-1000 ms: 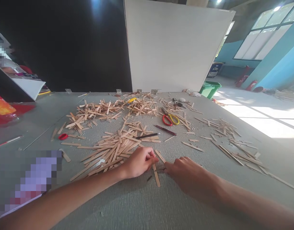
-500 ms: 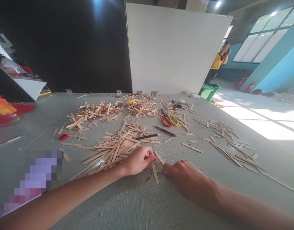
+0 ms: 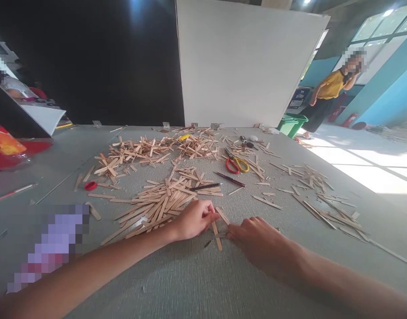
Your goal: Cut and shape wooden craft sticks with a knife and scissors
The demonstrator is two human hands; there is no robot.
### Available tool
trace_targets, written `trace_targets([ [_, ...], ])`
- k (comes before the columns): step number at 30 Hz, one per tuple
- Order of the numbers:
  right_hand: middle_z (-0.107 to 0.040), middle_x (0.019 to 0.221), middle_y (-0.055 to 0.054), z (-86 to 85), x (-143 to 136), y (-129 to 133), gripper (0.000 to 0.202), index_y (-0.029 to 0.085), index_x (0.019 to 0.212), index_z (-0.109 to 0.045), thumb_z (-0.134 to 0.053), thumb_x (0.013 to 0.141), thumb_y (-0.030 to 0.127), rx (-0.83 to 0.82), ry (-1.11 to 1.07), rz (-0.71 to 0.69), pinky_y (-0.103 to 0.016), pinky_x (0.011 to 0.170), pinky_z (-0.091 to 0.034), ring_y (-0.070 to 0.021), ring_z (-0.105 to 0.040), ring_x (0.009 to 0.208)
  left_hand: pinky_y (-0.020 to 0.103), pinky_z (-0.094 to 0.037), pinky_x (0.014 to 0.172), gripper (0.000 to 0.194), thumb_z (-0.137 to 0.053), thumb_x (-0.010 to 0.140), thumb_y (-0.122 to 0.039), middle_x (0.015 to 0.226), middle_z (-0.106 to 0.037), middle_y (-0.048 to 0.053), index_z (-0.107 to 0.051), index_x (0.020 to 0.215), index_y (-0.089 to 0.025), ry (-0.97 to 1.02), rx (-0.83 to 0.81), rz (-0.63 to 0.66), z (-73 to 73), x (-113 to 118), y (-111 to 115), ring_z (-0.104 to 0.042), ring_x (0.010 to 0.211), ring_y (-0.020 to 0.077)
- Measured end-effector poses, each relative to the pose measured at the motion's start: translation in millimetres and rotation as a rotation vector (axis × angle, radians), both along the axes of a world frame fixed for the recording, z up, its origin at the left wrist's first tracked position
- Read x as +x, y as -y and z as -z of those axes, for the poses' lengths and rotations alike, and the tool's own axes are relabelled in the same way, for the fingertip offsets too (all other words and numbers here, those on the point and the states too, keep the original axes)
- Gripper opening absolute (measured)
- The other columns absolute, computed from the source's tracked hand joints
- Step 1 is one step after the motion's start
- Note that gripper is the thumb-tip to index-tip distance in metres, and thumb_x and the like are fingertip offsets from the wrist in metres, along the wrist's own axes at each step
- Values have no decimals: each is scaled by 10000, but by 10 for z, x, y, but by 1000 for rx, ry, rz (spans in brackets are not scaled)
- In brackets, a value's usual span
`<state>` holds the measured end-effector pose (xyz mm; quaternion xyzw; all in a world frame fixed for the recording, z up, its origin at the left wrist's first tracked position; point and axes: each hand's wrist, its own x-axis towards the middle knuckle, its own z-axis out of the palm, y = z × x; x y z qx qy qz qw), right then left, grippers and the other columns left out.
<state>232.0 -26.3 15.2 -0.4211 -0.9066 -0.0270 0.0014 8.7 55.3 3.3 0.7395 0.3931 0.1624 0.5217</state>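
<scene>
Here's the left hand [image 3: 197, 219], fingers drawn in narrow, pinching the upper end of a stick [image 3: 219, 245] that slants down over the grey table [image 3: 190, 288]. In from the other side comes the right hand [image 3: 256, 237], curled low with a thin blade [image 3: 220, 235] in its fingers, and that blade lies across the stick below the pinch. A 2nd stick [image 3: 222, 215] leans in just above, its lower end by the right fingertips, and a small dark piece [image 3: 207, 243] sits just left of the stick's lower end. Beyond the left hand, a big loose heap [image 3: 166, 199] spreads out, 1 black pen [image 3: 206, 186] across its right edge and 1 dark red pen [image 3: 230, 179] just past it. Farther back, there are the scissors [image 3: 236, 165], 1 handle loop red, 1 yellow! And over at far right, a person [image 3: 331, 86] in a yellow top, beyond the green bin [image 3: 294, 125].
</scene>
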Motion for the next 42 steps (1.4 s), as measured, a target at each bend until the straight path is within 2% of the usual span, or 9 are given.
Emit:
trace_targets([
  [4, -621, 622, 10, 94, 25, 24, 207, 194, 838, -573, -496, 1025, 148, 38, -33, -4, -354, 506, -148, -129, -570, 480, 215, -279, 416, 548, -574, 880, -760, 516, -545, -56, -486, 812, -223, 7, -17, 16, 14, -10, -20, -442, 389, 118],
  [9, -667, 681, 8, 220, -7, 14, 160, 190, 958, -583, -479, 1076, 218, 62, -43, 69, -360, 506, -129, -140, -587, 479, 208, -266, 427, 561, -586, 879, -757, 521, -556, -43, -509, 793, -208, 12, -13, 32, 7, -3, -26, -447, 397, 110],
  [12, -663, 748, 2, 223, -27, 15, 93, 188, 982, -575, -532, 1062, 205, 116, -46, 79, -329, 506, -206, -164, -618, 548, 212, -270, 417, 582, -582, 867, -782, 526, -553, -40, -525, 813, -205, 21, -21, 40, -4, -6, -36, -448, 403, 116],
  [16, -633, 817, -29, 185, -5, 9, 109, 176, 959, -571, -540, 1015, 89, 232, -57, -25, -326, 550, -364, -193, -610, 660, 213, -271, 411, 600, -586, 855, -801, 536, -547, -43, -528, 830, -204, 36, -46, 56, -9, -23, -56, -444, 404, 116],
  [19, -630, 857, -63, 149, 28, -17, 137, 132, 1071, -601, -512, 1001, 54, 284, -84, -134, -336, 573, -432, -204, -590, 722, 213, -277, 416, 606, -594, 844, -808, 546, -548, -45, -515, 821, -208, 46, -61, 63, -3, -34, -69, -434, 407, 111],
  [24, -621, 851, -72, 149, 81, -72, 262, 65, 1285, -574, -476, 1067, 174, 296, -139, -245, -346, 593, -459, -212, -568, 742, 219, -293, 424, 610, -604, 828, -816, 551, -536, -50, -509, 819, -214, 54, -78, 74, 2, -41, -75, -435, 428, 115],
  [31, -610, 814, -46, 177, 74, -73, 221, 97, 1168, -646, -467, 1090, 201, 287, -236, -184, -335, 610, -429, -195, -556, 736, 225, -298, 449, 592, -606, 838, -795, 547, -540, -43, -536, 826, -208, 45, -69, 66, 14, -41, -80, -455, 457, 125],
  [37, -608, 808, -40, 201, 63, -56, 271, 125, 1061, -671, -422, 1109, 223, 229, -268, -142, -334, 619, -425, -190, -540, 724, 230, -289, 434, 570, -608, 842, -781, 529, -534, -48, -518, 814, -219, 35, -80, 56, -5, -29, -72, -450, 432, 127],
  [42, -642, 865, -56, 236, 80, -68, 260, 117, 1072, -659, -414, 1107, 197, 221, -277, -129, -340, 633, -437, -200, -557, 754, 220, -272, 422, 557, -643, 834, -753, 526, -541, -41, -516, 786, -212, 22, -80, 62, -37, -29, -71, -442, 437, 119],
])
